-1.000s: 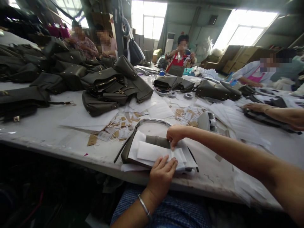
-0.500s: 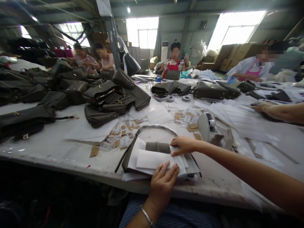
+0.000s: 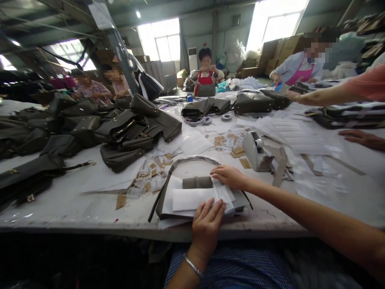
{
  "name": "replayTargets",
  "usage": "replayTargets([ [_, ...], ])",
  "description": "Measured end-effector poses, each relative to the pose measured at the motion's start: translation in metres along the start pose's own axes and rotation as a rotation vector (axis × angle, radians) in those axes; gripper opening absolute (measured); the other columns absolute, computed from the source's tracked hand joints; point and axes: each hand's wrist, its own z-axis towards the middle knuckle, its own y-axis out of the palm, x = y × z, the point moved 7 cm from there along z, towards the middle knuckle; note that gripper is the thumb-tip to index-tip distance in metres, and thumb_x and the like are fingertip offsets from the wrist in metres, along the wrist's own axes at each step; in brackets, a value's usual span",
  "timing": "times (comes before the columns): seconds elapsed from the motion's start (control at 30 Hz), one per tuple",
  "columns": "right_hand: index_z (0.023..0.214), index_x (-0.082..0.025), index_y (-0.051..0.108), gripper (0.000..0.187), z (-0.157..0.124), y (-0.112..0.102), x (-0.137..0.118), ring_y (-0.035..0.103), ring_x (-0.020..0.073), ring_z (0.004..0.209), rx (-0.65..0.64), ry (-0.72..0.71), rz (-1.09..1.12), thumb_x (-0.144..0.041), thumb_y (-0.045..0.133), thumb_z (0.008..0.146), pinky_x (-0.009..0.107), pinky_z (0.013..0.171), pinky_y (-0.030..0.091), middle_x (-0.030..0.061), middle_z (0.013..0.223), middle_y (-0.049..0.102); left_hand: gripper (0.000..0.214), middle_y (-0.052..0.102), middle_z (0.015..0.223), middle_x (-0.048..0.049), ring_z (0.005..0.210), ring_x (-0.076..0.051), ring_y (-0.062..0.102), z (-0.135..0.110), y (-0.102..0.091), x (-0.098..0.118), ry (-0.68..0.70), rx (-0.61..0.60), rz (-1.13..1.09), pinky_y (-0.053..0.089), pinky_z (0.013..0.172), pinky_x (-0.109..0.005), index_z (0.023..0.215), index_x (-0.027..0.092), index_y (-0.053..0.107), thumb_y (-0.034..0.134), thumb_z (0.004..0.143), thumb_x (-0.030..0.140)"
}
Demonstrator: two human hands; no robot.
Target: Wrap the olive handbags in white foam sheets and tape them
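A dark olive handbag [image 3: 197,182] lies flat at the near edge of the white table [image 3: 60,200], with white paper sheets [image 3: 192,198] folded over it and its wrapped handle [image 3: 192,160] arching behind. My left hand [image 3: 207,222] rests on the near edge of the paper, fingers spread flat. My right hand [image 3: 230,176] presses flat on the paper's right side, fingers stretched out. Neither hand grips anything.
A heap of olive handbags [image 3: 120,128] fills the left of the table. Paper tags [image 3: 150,176] lie scattered beside the bag. A grey tape dispenser [image 3: 257,152] stands to the right. Other people's hands [image 3: 361,138] work at the right; several people sit at the far side.
My right hand has flattened from a curled grip at the bag's flap to lying open on the paper. The view has swung up and to the right.
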Motion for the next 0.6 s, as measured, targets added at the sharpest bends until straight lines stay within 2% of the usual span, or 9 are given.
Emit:
replayTargets([
  [0.07,0.123,-0.021,0.068,0.036,-0.034,-0.002,-0.022,0.058,0.023,0.121,0.101,-0.075,-0.003,-0.037,0.046,0.1,0.039,0.111,0.038,0.0086,0.128,0.067,0.034,0.065,0.131,0.004,0.123,-0.02,0.059,0.001,-0.001,-0.001,-0.006,-0.009,-0.019,0.046,0.106,-0.038,0.132,0.029,0.059,0.048,0.101,0.023],
  [0.13,0.133,-0.023,0.061,0.041,-0.07,0.007,-0.043,0.055,0.0242,0.127,0.146,-0.167,-0.063,-0.041,0.054,0.097,0.044,0.118,0.03,0.0075,0.133,0.064,0.034,0.064,0.133,0.0021,0.123,-0.02,0.06,0.003,-0.001,-0.001,-0.02,-0.033,-0.036,0.046,0.106,-0.039,0.134,0.027,0.057,0.05,0.101,0.024],
  [0.23,0.15,-0.019,0.041,0.068,-0.108,0.033,-0.055,0.045,0.028,0.137,0.199,-0.193,-0.213,-0.039,0.066,0.09,0.048,0.119,0.029,0.0103,0.146,0.052,0.033,0.064,0.133,-0.0003,0.121,-0.022,0.061,0.007,-0.001,-0.001,-0.046,-0.086,-0.056,0.048,0.105,-0.04,0.132,0.025,0.059,0.052,0.099,0.024],
  [0.3,0.153,-0.017,0.034,0.073,-0.118,0.046,-0.054,0.042,0.0283,0.139,0.264,-0.182,-0.298,-0.031,0.067,0.089,0.049,0.118,0.031,0.0116,0.149,0.049,0.032,0.066,0.131,-0.0015,0.12,-0.023,0.062,0.009,0.0,-0.001,-0.05,-0.115,-0.061,0.049,0.105,-0.042,0.129,0.024,0.061,0.053,0.098,0.022],
  [0.4,0.152,-0.017,0.036,0.068,-0.117,0.054,-0.051,0.045,0.028,0.137,0.313,-0.178,-0.364,-0.025,0.064,0.091,0.051,0.118,0.03,0.0107,0.146,0.052,0.031,0.066,0.13,-0.0045,0.119,-0.023,0.063,0.011,-0.001,-0.003,-0.034,-0.143,-0.065,0.052,0.103,-0.042,0.127,0.021,0.062,0.054,0.097,0.021],
  [0.5,0.15,-0.017,0.039,0.064,-0.114,0.052,-0.051,0.047,0.0281,0.136,0.315,-0.189,-0.378,-0.024,0.063,0.09,0.053,0.118,0.027,0.0108,0.145,0.053,0.033,0.064,0.134,-0.0061,0.121,-0.02,0.061,0.009,-0.008,-0.007,0.076,-0.181,-0.03,0.051,0.105,-0.038,0.13,0.018,0.059,0.053,0.098,0.02],
  [0.6,0.148,-0.014,0.041,0.065,-0.116,0.045,-0.049,0.047,0.029,0.136,0.309,-0.221,-0.392,-0.02,0.063,0.087,0.053,0.118,0.026,0.0126,0.146,0.052,0.044,0.054,0.144,-0.0056,0.131,-0.021,0.053,0.005,-0.024,-0.02,0.191,-0.247,0.097,0.045,0.111,-0.041,0.141,0.017,0.048,0.051,0.098,0.017],
])
